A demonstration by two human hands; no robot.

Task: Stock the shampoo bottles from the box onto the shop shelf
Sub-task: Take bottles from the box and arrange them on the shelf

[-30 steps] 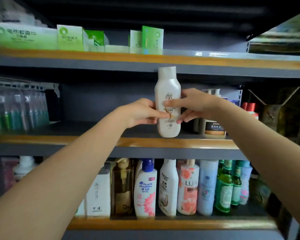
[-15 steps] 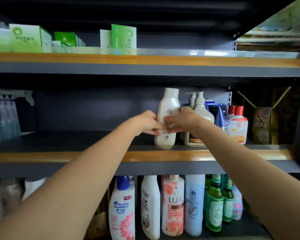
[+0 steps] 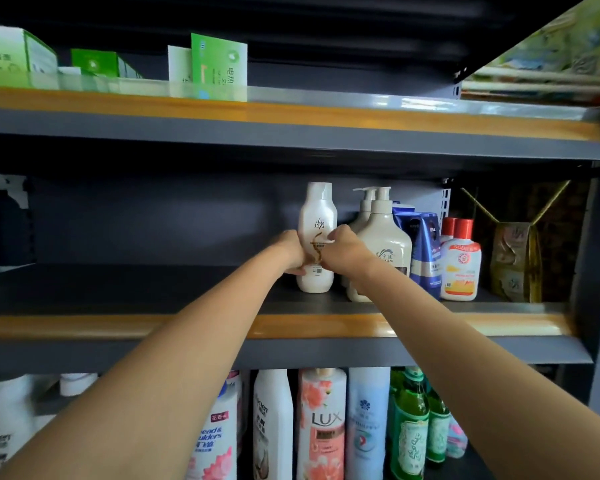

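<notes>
White shampoo bottle (image 3: 316, 237) with brown swirl, standing upright.

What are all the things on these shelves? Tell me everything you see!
Tall white plastic shampoo bottle: one, white, upright on middle shelf, held by both hands.
Cream pump bottles: two, cream, right of it.
Dark blue bottles: at least two, blue, further right.
Red-capped white bottles: two, white and yellow, beside those.
Gold gift bag: one, gold, far right.
Green cardboard boxes: several, green and white, top shelf.
Mixed bottles: many; white, pink, pale blue, green; bottom shelf.
Left hand: one, gripping the shampoo bottle's left side.
Right hand: one, gripping its right side.
</notes>
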